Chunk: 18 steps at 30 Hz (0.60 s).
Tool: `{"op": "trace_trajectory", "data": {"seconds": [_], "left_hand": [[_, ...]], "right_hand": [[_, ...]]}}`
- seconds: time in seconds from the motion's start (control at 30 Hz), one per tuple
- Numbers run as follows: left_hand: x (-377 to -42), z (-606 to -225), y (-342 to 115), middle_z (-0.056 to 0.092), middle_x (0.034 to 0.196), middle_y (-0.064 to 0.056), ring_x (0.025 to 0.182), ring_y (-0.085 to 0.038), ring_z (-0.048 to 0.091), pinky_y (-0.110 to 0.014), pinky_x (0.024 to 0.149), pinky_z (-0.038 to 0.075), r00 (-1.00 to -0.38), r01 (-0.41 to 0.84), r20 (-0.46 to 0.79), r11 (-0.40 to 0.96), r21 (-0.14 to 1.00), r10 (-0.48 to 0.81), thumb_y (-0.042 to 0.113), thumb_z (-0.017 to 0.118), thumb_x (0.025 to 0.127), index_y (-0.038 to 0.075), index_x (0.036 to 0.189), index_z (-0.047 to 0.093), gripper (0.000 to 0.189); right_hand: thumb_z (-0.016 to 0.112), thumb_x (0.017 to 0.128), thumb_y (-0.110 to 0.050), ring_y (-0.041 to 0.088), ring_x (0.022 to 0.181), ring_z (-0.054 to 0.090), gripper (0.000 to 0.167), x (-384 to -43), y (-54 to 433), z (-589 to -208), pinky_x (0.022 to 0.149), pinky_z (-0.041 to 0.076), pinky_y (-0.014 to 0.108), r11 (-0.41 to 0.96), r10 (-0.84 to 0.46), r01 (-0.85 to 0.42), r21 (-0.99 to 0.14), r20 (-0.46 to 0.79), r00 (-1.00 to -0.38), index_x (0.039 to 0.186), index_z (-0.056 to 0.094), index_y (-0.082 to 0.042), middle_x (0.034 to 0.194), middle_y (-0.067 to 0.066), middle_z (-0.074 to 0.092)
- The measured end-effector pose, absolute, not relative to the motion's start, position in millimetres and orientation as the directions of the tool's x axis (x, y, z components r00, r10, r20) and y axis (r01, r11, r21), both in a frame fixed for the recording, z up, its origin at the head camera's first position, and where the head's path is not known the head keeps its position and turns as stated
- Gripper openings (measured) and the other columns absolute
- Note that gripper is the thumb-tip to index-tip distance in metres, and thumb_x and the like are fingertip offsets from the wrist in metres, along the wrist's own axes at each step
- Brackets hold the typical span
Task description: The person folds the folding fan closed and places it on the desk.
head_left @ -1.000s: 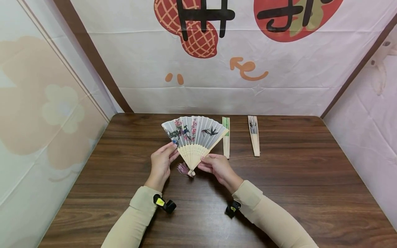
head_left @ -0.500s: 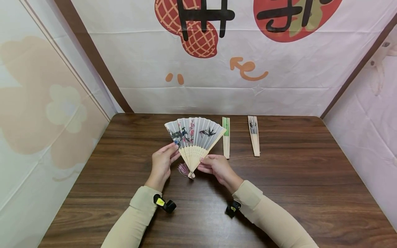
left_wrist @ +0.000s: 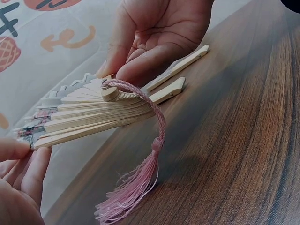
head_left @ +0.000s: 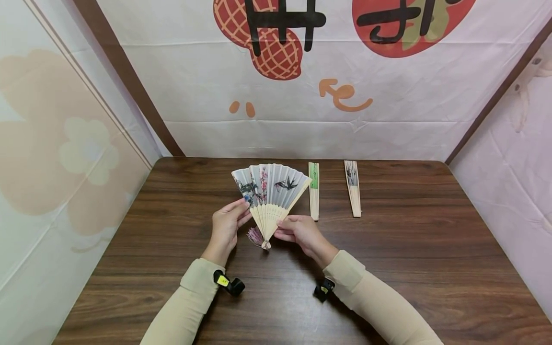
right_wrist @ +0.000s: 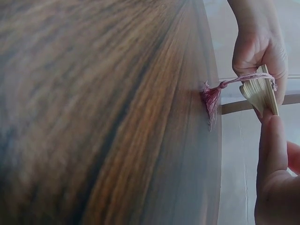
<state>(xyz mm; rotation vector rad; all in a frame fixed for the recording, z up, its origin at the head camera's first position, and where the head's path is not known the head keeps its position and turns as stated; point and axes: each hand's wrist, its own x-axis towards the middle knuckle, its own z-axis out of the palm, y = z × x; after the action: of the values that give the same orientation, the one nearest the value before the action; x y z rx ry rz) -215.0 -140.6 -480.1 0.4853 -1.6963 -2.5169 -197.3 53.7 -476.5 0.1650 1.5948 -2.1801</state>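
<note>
A partly spread folding fan point(head_left: 271, 196) is held up between both hands, its grey leaf painted with blossoms and a dark bird. My left hand point(head_left: 225, 227) pinches its left outer edge, where leaf meets ribs. On the opposite side, my right hand point(head_left: 304, 235) pinches the right guard stick, low on the ribs. A pink tassel point(left_wrist: 129, 194) hangs by a braided cord from the pivot end. In the right wrist view the fan point(right_wrist: 260, 93) shows edge-on, its leaf hidden.
Behind the fan, a folded green fan point(head_left: 314, 191) lies on the brown wooden table point(head_left: 409, 249). Right of it lies a folded grey fan point(head_left: 352, 189). A printed cloth wall point(head_left: 293, 134) rises at the table's far edge, with more cloth on both sides.
The fan's spread has narrowed, its left edge coming inward to the right and its right edge slightly to the left. My left hand has shifted slightly right; my right hand stays nearly in place.
</note>
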Motion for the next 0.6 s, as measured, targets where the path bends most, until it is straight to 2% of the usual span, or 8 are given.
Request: {"op": "trace_trajectory", "data": {"seconds": [0.1, 0.23, 0.33, 0.6], "left_hand": [[-215.1, -480.6, -140.5, 0.072, 0.075, 0.005, 0.069, -0.007, 0.069, -0.023, 0.072, 0.063, -0.948, -0.123, -0.223, -0.389, 0.913, -0.225, -0.004, 0.066, 0.091, -0.01, 0.114, 0.066, 0.024], [-215.0, -481.1, -139.5, 0.072, 0.074, 0.004, 0.067, -0.007, 0.069, -0.023, 0.071, 0.063, -0.948, -0.128, -0.229, -0.394, 0.91, -0.221, -0.006, 0.065, 0.09, 0.0, 0.099, 0.072, 0.013], [-215.1, -481.1, -138.2, 0.072, 0.073, 0.004, 0.066, -0.007, 0.069, -0.023, 0.07, 0.063, -0.948, -0.134, -0.233, -0.395, 0.909, -0.215, -0.007, 0.065, 0.09, 0.007, 0.09, 0.072, 0.016], [-214.7, -480.1, -136.5, 0.072, 0.072, 0.004, 0.066, -0.006, 0.07, -0.023, 0.069, 0.063, -0.95, -0.14, -0.232, -0.382, 0.913, -0.207, -0.007, 0.065, 0.091, 0.005, 0.092, 0.072, 0.014]], "right_hand": [[0.057, 0.093, 0.007, 0.01, 0.07, 0.07, 0.011, -197.6, 53.9, -476.2, 0.074, 0.063, 0.024, -0.243, -0.28, 0.415, -0.877, -0.347, -0.895, 0.087, 0.063, 0.002, 0.073, 0.001, 0.07], [0.058, 0.093, 0.006, 0.011, 0.07, 0.07, 0.014, -198.0, 54.8, -476.9, 0.074, 0.063, 0.024, -0.226, -0.294, 0.41, -0.884, -0.339, -0.894, 0.081, 0.063, 0.0, 0.072, 0.002, 0.069], [0.059, 0.093, 0.005, 0.011, 0.069, 0.07, 0.016, -198.3, 55.4, -477.5, 0.074, 0.064, 0.025, -0.21, -0.301, 0.406, -0.889, -0.336, -0.892, 0.079, 0.062, -0.001, 0.071, 0.002, 0.068], [0.06, 0.094, 0.004, 0.01, 0.069, 0.069, 0.02, -198.1, 57.0, -478.2, 0.075, 0.064, 0.025, -0.193, -0.315, 0.409, -0.892, -0.338, -0.887, 0.075, 0.061, -0.004, 0.072, 0.002, 0.067]]}}
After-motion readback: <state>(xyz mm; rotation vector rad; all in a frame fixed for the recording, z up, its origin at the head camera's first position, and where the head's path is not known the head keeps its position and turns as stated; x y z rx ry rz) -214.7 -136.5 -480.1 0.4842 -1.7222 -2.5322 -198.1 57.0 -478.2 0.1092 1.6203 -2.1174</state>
